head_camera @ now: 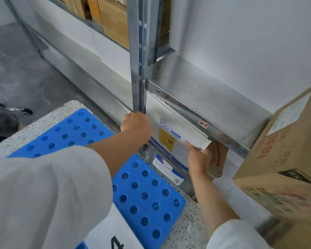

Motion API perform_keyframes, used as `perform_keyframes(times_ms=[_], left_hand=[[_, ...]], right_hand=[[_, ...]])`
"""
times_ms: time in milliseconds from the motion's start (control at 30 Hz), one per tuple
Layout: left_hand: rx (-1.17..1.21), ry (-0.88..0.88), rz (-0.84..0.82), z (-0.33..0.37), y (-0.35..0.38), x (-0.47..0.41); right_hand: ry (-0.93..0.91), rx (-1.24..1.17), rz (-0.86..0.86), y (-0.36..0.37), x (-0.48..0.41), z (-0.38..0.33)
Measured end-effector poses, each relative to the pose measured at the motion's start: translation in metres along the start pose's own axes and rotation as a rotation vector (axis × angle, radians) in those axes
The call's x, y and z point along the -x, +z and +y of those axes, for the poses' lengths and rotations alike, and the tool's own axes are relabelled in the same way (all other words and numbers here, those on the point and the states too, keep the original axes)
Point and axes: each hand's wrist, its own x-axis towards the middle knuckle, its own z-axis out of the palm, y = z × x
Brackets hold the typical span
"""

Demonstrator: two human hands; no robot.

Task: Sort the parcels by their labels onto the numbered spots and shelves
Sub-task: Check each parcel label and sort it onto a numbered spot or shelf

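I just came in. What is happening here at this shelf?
A person is sorting parcels at a metal rack. The left hand grips the post. The right hand holds a flat white parcel by its near corner. The parcel's far edge is hidden under the shelf edge with the tag reading 2-1. Another parcel lies below, and a box stands at the right.

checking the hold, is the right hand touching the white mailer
Touching. Head view shows the right hand pinching the white mailer at its lower corner, thumb on top, fingers underneath; the left hand grips the shelf post.
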Motion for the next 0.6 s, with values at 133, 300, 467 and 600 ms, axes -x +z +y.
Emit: perform_keyframes(times_ms=[133, 300, 467, 600], left_hand=[[0.120, 0.040, 0.022, -0.010, -0.017, 0.018], [0.186, 0.036, 0.062, -0.027, -0.034, 0.051], [0.268, -0.003, 0.076, -0.060, -0.085, 0.097], [0.463, 0.014, 0.171, -0.082, -0.141, 0.141]], right_hand=[[-0.112, -0.047, -0.018, -0.021, 0.040, -0.015], [-0.251, -0.071, -0.085, -0.035, 0.096, -0.034], [-0.375, -0.159, -0.147, -0.042, 0.155, -0.075], [-0.442, -0.223, -0.235, -0.050, 0.203, -0.132]])
